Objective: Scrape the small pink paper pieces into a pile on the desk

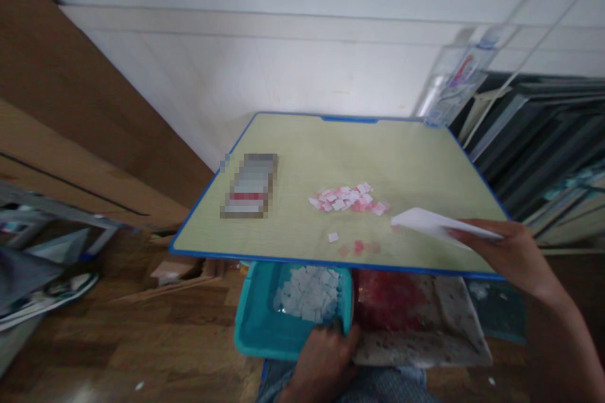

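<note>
My right hand (510,245) grips a stiff white sheet (425,221), possibly paper or card, tilted over the right part of the small green table (293,138). To the left of the sheet's tip lies a loose pile of small white and pink squares (347,196). A single white square (333,237) and some red-pink bits (359,247) are nearer the front edge. Below the table, my left hand (326,349) is closed at the front right rim of a teal tub (250,334); what its fingers hold is hidden. Many white squares (309,293) lie in that tub.
A stained pale tray (420,346) with red residue stands right of the tub. On the table are a pixelated rectangular object (250,186) and a clear plastic bottle (460,85) at the back right corner. Dark panels (543,119) lean at right; wall behind.
</note>
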The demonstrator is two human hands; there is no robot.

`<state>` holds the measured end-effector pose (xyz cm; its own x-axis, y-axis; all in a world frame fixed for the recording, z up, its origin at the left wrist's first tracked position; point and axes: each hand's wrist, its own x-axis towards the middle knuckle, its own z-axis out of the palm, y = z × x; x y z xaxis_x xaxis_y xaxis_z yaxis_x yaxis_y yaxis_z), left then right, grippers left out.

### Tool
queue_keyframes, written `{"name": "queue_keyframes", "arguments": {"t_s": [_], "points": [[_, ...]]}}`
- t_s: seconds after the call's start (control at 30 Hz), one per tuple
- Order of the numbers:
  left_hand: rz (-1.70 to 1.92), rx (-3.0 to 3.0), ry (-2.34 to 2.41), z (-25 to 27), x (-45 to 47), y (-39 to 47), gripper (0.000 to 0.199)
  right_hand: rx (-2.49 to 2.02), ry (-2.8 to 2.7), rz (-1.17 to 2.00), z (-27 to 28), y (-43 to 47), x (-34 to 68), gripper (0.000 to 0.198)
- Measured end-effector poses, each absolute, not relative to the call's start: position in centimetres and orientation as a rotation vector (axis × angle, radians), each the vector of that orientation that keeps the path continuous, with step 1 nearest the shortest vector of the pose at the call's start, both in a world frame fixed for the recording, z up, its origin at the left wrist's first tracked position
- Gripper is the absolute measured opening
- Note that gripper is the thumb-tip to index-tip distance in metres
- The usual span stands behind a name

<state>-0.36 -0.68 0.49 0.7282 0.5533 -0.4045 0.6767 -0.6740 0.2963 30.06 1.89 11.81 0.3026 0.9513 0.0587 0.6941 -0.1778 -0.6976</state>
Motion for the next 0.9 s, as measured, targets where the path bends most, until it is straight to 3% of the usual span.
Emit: {"name": "queue_keyframes", "arguments": {"t_s": [0.9], "points": [[-0.427, 2.458, 0.923, 0.4, -0.3, -0.6, 0.031, -1.905, -1.332, 0.462, 11.2, 0.3, 31.2, 0.024]]}}
